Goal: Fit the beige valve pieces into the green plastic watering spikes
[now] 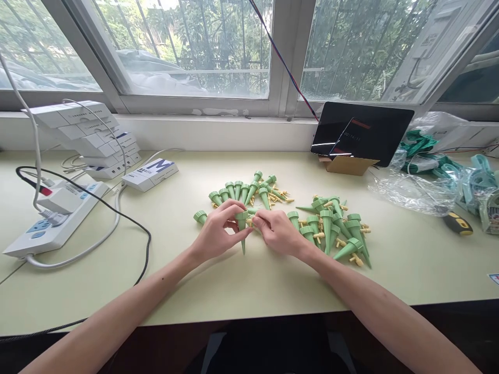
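Note:
My left hand (220, 228) grips a green plastic watering spike (242, 223) between thumb and fingers, its point hanging down. At the spike's right side, my right hand (278, 231) pinches a small yellow valve (250, 221), which meets or nearly touches the spike's upper part. Behind the hands lies a group of green spikes (238, 187) with yellow valves. To the right of my right hand is a pile of more spikes (326, 223), several with yellow valves sticking out of their sides. One spike (200, 216) lies just left of my left hand.
At the left stand a power strip (58, 218) with cables, a stack of white boxes (93, 135) and one separate box (151, 174). A dark tablet (362, 132) leans on a cardboard stand at the back. Clear plastic bags (417, 192) and a yellow-black tool handle (458, 223) lie at the right.

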A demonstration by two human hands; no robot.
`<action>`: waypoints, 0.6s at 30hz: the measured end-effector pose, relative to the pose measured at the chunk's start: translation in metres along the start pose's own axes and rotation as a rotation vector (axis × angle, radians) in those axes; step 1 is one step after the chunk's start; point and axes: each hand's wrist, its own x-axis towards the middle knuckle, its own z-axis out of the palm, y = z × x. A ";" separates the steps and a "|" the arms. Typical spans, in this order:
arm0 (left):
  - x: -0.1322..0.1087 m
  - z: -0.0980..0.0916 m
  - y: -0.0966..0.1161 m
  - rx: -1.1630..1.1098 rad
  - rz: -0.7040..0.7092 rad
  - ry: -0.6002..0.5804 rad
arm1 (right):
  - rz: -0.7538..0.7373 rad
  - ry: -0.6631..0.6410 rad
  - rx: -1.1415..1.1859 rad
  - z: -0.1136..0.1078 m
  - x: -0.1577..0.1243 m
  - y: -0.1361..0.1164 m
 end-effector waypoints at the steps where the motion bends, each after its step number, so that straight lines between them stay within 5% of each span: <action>1: 0.000 0.000 0.000 0.002 -0.003 0.000 | -0.001 0.000 0.000 0.000 0.000 0.000; 18: -0.001 0.004 -0.004 -0.111 -0.117 -0.037 | -0.032 0.021 -0.012 0.001 0.001 0.005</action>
